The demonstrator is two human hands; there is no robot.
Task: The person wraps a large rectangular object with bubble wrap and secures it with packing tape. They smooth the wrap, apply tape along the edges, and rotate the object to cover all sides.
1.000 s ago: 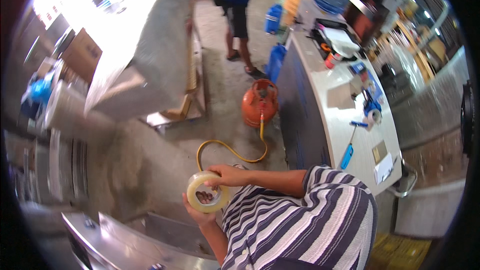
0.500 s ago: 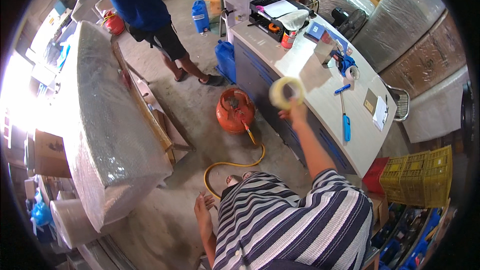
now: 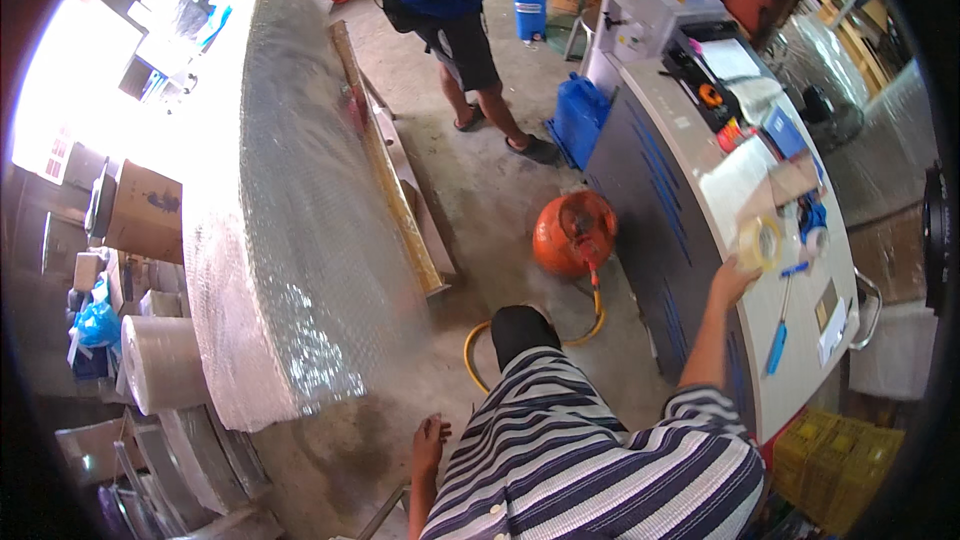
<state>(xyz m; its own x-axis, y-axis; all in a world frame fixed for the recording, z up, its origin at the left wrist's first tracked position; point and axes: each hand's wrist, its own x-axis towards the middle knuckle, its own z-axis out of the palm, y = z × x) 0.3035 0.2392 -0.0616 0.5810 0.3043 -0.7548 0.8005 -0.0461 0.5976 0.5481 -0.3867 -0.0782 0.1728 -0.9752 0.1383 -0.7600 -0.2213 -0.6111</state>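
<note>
My right hand [image 3: 735, 281] reaches over the desk's near edge, its fingers closed on a roll of clear yellowish packing tape [image 3: 775, 241]. The roll is upright, at or just above the desktop; whether it touches is hard to tell. Close to it lie a smaller white tape roll [image 3: 817, 241] with a blue holder, and a long blue-handled gas lighter [image 3: 777, 345]. My left hand [image 3: 430, 440] hangs low at my side over the floor, its fingers loosely bent and nothing visible in them.
An orange gas cylinder [image 3: 560, 235] with a yellow hose [image 3: 475, 340] stands beside the desk [image 3: 715, 195]. A large bubble-wrapped piece [image 3: 300, 230] fills the left. Another person [image 3: 460, 50] stands beyond it. Yellow crates [image 3: 835, 460] sit at the lower right, near blue jugs' far side, the water dispenser [image 3: 640, 25].
My right hand has carried the tape roll from beside the desk edge over to the desktop. My view has turned left, and the other person's arms are out of frame.
</note>
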